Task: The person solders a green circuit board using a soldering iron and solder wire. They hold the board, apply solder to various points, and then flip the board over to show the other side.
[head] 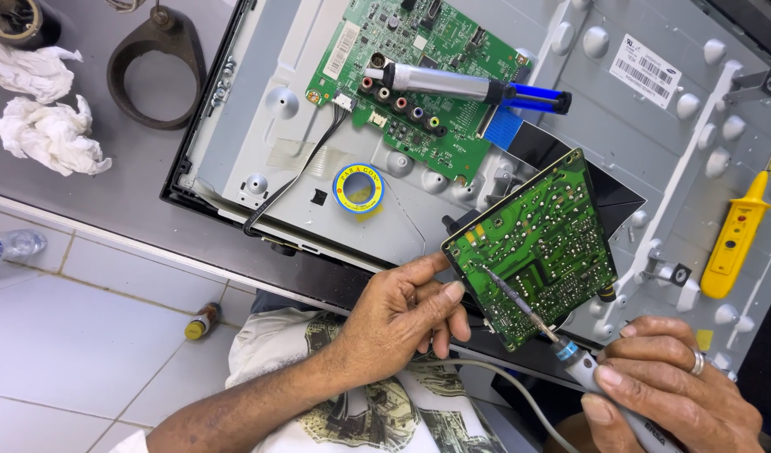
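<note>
Below the opened television back, the left hand pinches the tilted green circuit board by its lower-left edge, while the right hand, closed around the soldering iron, points its tip up-left onto the board's solder side.

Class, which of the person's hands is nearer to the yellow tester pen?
Right. The right hand, gripping the soldering iron, sits just below the tester pen; the left hand is farther away, beyond the green board it holds.

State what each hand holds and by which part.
Left hand grips the green circuit board by its lower-left edge; right hand holds the soldering iron by its handle.
</note>
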